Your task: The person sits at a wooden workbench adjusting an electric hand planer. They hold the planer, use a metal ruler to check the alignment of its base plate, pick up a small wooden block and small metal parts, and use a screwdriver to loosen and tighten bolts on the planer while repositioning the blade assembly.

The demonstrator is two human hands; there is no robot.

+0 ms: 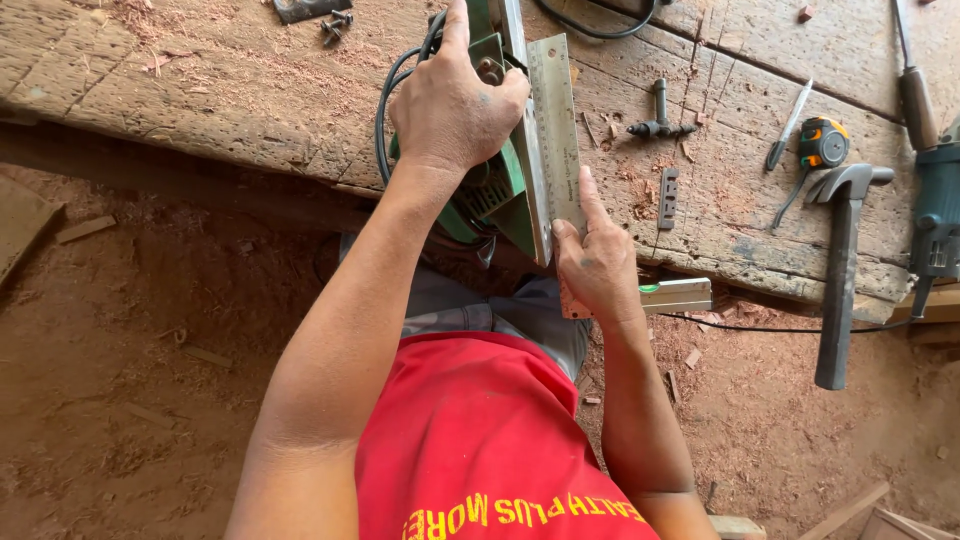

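I'm on the green electric power tool with its flat metal base plate (500,190), tipped on edge at the front of the rough plank workbench (230,90). Laid against that plate is the long steel ruler blade of a square (556,120), its pale stock (672,296) sticking out sideways just past my right hand.

My left hand (452,105) is clamped over the top of the tool, fingers curled around the housing, index finger stretched up along it. My right hand (595,262) pinches the lower end of the ruler, thumb lying flat along the blade, pressing it to the plate.

To do this well, I judge the ruler must sit flush on the plate with no sawdust beneath, the left hand keeping the tool from rocking while I read the edge.

The ruler's long axis runs away from me, leaning slightly left at the far end, parallel to the plate's edge. The tool's black cable (385,100) loops out beyond my left hand.

Well right of my right hand lie a grey steel claw hammer (838,270), a yellow-and-black tape measure (822,142) and a small black hand tool (660,125).
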